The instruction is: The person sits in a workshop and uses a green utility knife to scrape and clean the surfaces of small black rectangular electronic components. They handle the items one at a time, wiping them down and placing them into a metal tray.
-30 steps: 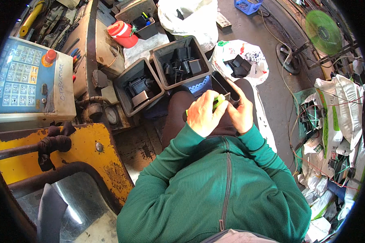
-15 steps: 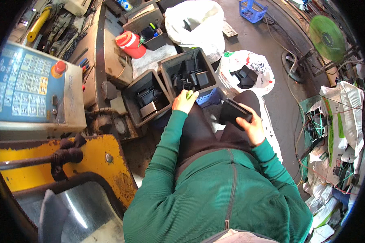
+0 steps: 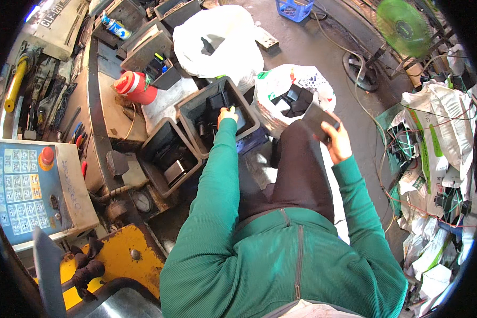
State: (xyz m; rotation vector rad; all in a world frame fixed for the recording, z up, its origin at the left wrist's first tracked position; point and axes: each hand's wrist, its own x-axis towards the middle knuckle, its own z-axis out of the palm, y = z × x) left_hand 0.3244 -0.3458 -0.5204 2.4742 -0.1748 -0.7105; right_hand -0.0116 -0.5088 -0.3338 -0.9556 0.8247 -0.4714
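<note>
Left hand: the left hand (image 3: 227,113) is stretched out into the nearer grey crate (image 3: 188,110), fingers curled down among the dark moulded parts (image 3: 211,112) inside; whether it has one pinched is impossible to tell from here.
Right hand: the right hand (image 3: 336,139) is up over the knee, fingers clamped on a flat black plastic part (image 3: 315,118), holding it by one edge.
Where the part is: raised just beside the white sack (image 3: 312,85), which already has similar black pieces lying in its open mouth.
Second crate: a lower grey crate (image 3: 152,152) sits touching the first, nearer the control panel (image 3: 21,185), with a few dark pieces in it.
Surroundings: red cap-shaped object (image 3: 135,86) on the machine bed, green fan (image 3: 405,22) well apart at the far right.
Doing it well: judging by the pose, the reach into the crate wants a clean grip on a single piece, not a handful, and the part in the right hand is best kept level and clear of the sack rim.
</note>
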